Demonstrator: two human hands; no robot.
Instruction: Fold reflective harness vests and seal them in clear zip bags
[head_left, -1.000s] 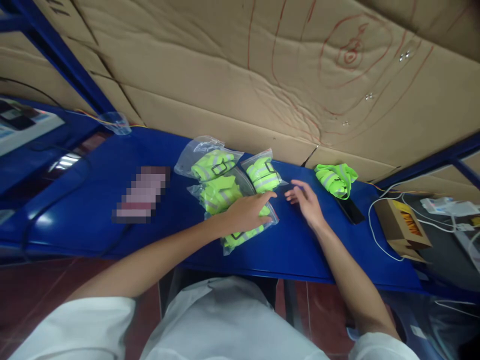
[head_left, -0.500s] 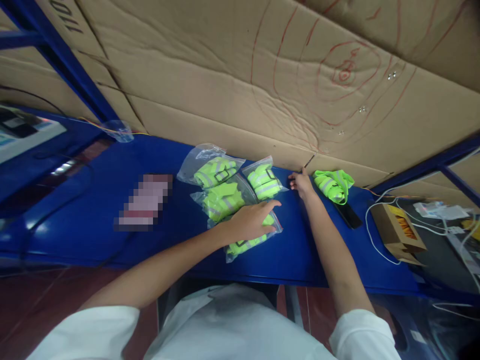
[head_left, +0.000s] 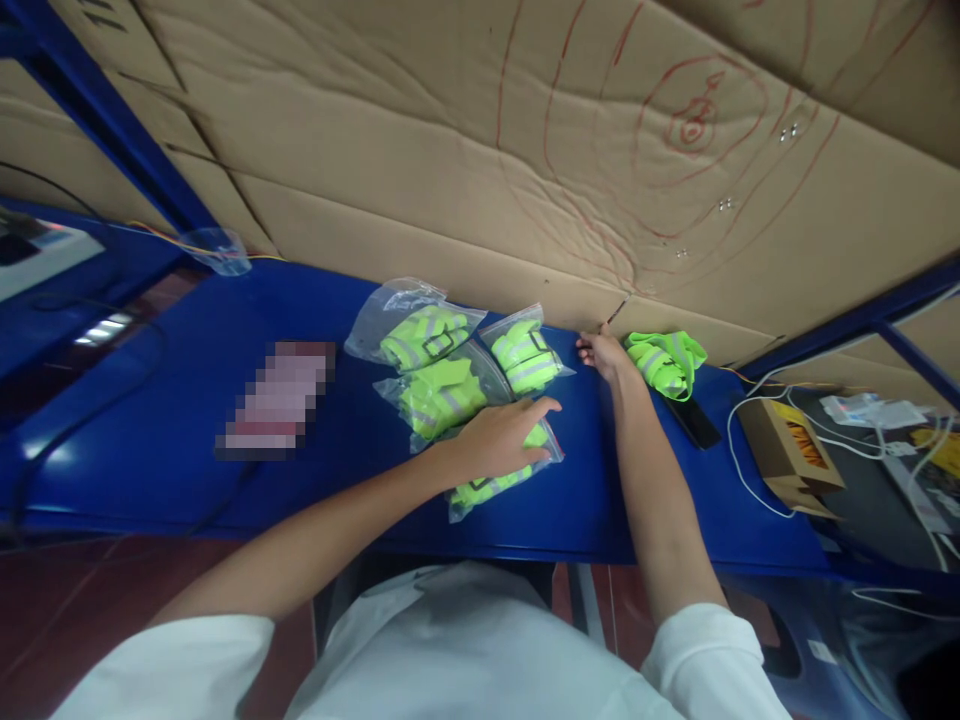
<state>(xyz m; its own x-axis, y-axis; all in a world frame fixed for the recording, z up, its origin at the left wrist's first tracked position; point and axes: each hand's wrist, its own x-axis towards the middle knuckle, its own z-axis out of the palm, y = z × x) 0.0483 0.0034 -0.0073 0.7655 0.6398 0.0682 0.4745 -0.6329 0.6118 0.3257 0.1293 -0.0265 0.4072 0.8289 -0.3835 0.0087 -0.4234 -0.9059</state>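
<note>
My left hand [head_left: 502, 438] lies over a clear zip bag holding a neon yellow-green strap [head_left: 484, 490], with its index finger and thumb spread apart. Near the foot of the cardboard, my right hand [head_left: 600, 352] has its fingers curled closed. A thin dark stick that looks like a pen [head_left: 617, 309] juts up from behind it; the grip itself is partly hidden. Close to the left hand are more bagged straps: one at the back [head_left: 427, 337], one in the middle [head_left: 444, 398] and one to the right [head_left: 523, 357]. An unbagged rolled strap [head_left: 664, 362] with grey reflective bands sits right of my right hand.
A black phone [head_left: 694, 422] lies partly under the loose strap. Cardboard sheets [head_left: 390, 150] with red drawn rings wall the back of the blue table [head_left: 300, 500]. Right stands a brown box [head_left: 787, 450] among white cables; left lies a blurred pinkish item [head_left: 277, 400].
The view has shifted slightly. Both hands keep nearly the same places, left over the bag and right near the cardboard. The bags and the loose strap have not moved.
</note>
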